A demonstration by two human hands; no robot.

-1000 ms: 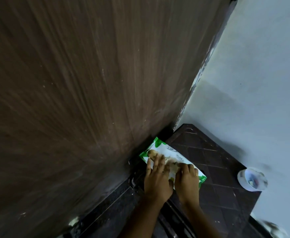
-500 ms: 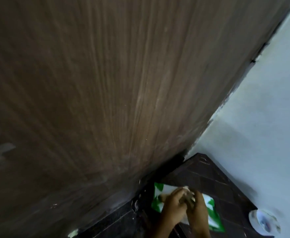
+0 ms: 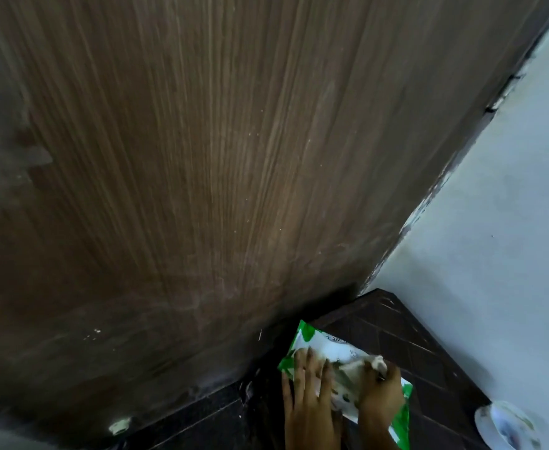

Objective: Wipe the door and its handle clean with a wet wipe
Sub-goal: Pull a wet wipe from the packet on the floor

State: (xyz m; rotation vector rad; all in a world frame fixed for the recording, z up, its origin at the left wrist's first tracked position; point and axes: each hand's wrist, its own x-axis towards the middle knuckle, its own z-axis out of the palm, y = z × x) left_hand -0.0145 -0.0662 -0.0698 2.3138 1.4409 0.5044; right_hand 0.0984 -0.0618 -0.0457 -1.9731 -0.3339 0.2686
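Wipes come first: a green-and-white wet wipe pack (image 3: 326, 349) lies on the dark tiled floor (image 3: 406, 345) at the lower right of the frame, just beside the foot of the brown wood-grain door (image 3: 201, 157) that fills most of the picture. The left hand (image 3: 308, 394) lies flat and spread on the pack, fingers extended, pinning it down. The right hand (image 3: 380, 394) is closed in a pinch on a pale wet wipe (image 3: 357, 368) drawn partway up from the pack's opening. The door handle is not clearly visible; a blurred dark shape at the left edge may be it, but I cannot tell. Risks from here, as I judge them: if the left hand eases off, the whole pack could lift with the pull; a sharp tug could drag out several sheets or tear the one held; and a freed wipe could brush the floor and carry grit onto the door. Room is tight, since the pack sits in a corner where the door's bottom edge meets the pale wall (image 3: 493, 238), so the clear path for the pull is upward and toward the person. A small white round container (image 3: 506, 423) sits near the wall at the lower right corner, apart from the hands but within reach of a careless elbow.
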